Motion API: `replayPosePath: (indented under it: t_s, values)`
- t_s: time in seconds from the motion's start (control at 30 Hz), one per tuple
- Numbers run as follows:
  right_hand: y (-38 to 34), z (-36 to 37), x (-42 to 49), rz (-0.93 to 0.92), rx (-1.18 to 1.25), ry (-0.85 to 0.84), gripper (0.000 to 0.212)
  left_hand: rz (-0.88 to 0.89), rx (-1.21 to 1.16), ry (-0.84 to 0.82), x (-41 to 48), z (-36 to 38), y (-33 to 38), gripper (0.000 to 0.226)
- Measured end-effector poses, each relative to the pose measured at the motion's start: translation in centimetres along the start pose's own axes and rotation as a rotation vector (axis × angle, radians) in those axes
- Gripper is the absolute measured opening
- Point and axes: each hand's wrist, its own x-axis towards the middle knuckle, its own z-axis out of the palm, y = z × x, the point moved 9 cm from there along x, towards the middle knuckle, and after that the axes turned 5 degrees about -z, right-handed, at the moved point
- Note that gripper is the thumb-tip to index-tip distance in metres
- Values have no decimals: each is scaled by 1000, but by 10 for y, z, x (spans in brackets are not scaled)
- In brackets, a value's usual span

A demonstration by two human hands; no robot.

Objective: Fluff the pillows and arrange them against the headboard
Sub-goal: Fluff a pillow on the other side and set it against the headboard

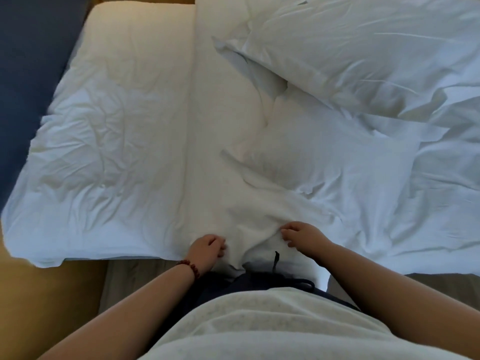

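A white pillow [319,162] is laid across the middle of the bed [104,157], reaching to its near edge. The bunched fabric at the pillow's near end is gripped by the left hand [207,249] and the right hand [304,236], fingers curled. A second pillow [358,55] is seen toward the far right corner.

The person wears a white textured shirt [259,331], dark drawstring trousers [259,280] and a reddish-brown bead bracelet [189,268].
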Motion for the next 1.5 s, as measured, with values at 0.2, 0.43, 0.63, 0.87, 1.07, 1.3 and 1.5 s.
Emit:
replayPosePath:
  t_s: [0.2, 0.43, 0.63, 0.87, 1.07, 1.3, 1.5]
  values:
    - [-12, -17, 0, -19, 181, 102, 23, 136, 5, -22, 0, 6, 66, 22]
    - [-27, -59, -29, -65, 357, 311, 26, 249, 79, -216, 0, 44, 147, 22]
    - [-44, -94, -47, -155, 396, 429, 22, 313, 121, -305, -12, 77, 193, 23]
    - [-60, -200, -84, -439, 432, 735, 17, 345, -147, -306, -38, 107, 269, 21]
    - [-87, -303, -117, -696, 421, 856, 15, 291, -430, -315, -72, 155, 342, 47]
    - [-77, -377, -84, -770, 283, 807, 39, 99, -821, -658, -70, 223, 386, 76]
    - [-72, -409, -37, -632, 483, 711, 69, 107, -870, -350, -53, 222, 399, 62]
